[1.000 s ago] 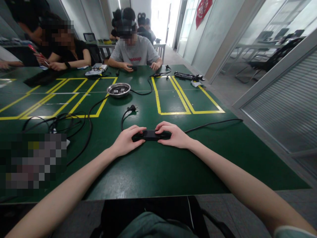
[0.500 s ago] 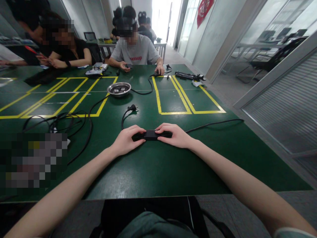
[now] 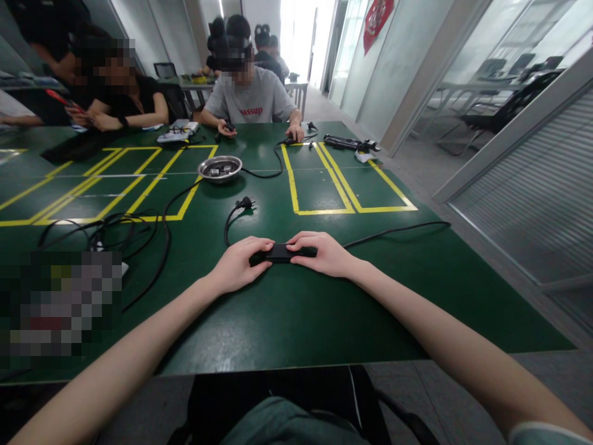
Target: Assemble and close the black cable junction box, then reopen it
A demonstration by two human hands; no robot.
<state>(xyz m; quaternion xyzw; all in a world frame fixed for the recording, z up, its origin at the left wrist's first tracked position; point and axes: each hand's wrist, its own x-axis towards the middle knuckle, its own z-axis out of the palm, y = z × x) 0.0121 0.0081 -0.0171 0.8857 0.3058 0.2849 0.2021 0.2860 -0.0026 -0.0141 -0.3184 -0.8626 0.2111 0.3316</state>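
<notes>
A black power adapter [image 3: 279, 252], a small flat brick with a cord at each end, lies level at the middle of the green table. My left hand [image 3: 238, 266] pinches its left end between thumb and fingers. At the other end, my right hand [image 3: 322, 254] grips it the same way, fingertips on top and thumb on the near side. Beyond my left hand a black power plug [image 3: 244, 203] rests on the table, its cord curving back under that hand. From behind my right hand a thin black cable [image 3: 398, 231] runs to the right.
A metal bowl [image 3: 220, 169] with small metal parts stands ahead. Coiled black cables [image 3: 104, 233] lie at left, near a blurred-out item [image 3: 65, 303]. Yellow tape rectangles [image 3: 324, 211] mark the table [image 3: 296, 327]. A folded black tripod [image 3: 349, 143] lies far right; a co-worker [image 3: 254, 93] sits opposite.
My view has shifted slightly to the right. Both hands keep the same grip on the adapter. Across the table, the co-worker's hand holding a small dark thing has turned a little.
</notes>
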